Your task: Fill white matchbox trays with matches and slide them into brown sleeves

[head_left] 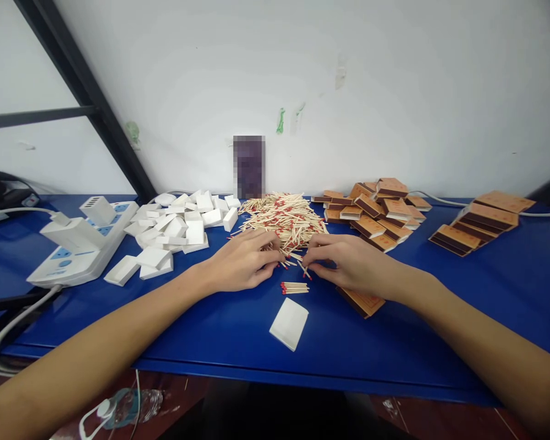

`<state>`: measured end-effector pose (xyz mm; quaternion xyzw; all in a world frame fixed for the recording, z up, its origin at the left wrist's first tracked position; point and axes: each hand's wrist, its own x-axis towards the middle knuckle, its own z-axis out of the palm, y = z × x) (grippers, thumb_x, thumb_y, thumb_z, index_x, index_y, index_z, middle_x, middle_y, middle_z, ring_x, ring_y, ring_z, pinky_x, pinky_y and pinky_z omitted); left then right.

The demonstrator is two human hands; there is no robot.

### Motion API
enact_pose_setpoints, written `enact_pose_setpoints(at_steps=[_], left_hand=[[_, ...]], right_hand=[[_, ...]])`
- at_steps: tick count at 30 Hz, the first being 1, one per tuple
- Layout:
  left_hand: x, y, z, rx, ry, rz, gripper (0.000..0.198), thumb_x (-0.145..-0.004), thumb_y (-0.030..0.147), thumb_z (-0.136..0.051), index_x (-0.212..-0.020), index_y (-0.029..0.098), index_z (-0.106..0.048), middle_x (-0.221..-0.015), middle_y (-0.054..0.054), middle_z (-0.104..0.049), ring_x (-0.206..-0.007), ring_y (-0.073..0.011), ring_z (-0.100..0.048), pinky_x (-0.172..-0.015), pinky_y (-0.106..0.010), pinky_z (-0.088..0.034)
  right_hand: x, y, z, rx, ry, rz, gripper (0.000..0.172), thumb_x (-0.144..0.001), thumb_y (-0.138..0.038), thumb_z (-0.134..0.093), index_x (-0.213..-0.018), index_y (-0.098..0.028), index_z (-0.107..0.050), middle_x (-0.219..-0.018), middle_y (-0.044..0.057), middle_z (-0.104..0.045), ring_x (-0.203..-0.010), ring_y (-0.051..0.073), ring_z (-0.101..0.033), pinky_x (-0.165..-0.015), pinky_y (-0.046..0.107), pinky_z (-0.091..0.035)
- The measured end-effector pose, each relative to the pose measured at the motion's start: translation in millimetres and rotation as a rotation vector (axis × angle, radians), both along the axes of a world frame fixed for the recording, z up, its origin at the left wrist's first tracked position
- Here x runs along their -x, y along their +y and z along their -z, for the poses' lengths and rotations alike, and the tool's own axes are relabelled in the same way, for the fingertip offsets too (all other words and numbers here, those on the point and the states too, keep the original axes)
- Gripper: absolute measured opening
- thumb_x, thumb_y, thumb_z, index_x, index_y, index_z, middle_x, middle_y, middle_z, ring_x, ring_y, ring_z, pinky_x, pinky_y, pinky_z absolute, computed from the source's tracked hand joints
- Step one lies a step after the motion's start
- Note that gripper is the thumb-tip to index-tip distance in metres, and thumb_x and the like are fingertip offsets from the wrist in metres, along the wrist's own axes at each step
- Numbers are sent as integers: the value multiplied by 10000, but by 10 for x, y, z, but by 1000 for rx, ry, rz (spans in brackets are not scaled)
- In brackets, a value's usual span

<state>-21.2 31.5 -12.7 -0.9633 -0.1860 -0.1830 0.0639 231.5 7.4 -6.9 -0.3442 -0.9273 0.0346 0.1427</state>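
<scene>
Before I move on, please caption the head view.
Left hand and right hand at the near edge of a matchstick pile, between white trays and orange matchbox sleeves.

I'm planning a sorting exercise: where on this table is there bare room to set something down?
Bare table shows at the front, between left forearm and lone white tray, and at right, between right forearm and far-right boxes. Crowded: the back, with piled trays, matches and heaped boxes; the left end, with the power strip.
</scene>
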Motion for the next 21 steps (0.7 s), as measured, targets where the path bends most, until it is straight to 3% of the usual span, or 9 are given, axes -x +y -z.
enact_pose_setpoints(at_steps=[7,13,21], left_hand=[[1,-7,-16,-13,51,-77,228,-956,269,-509,-1085,204,-684,-1086,-89,-572,-1005,-237,-524,-856,-377,-421],[7,7,-14,3,70,-92,234,-975,322,-506,-1069,215,-691,-1114,-88,-556,-1027,-244,-507,-867,-386,-401],[-14,52,32,11,28,-100,207,-978,254,-492,-1016,203,-689,-1070,-75,-568,-1007,-226,-509,-862,-372,-400]], right_hand=[[-12,-26,-2,108,-33,-4,259,-888,-102,-530,-1020,-245,-702,-1021,43,-593,-832,162,-592,-719,285,-441],[-2,-57,-33,151,-56,48,130,-931,-231,-550,-956,-225,-677,-953,43,-580,-789,167,-575,-687,287,-427],[71,-17,55,133,-5,58,211,-971,-340,-505,-872,-200,-627,-897,39,-604,-808,174,-563,-689,294,-399]])
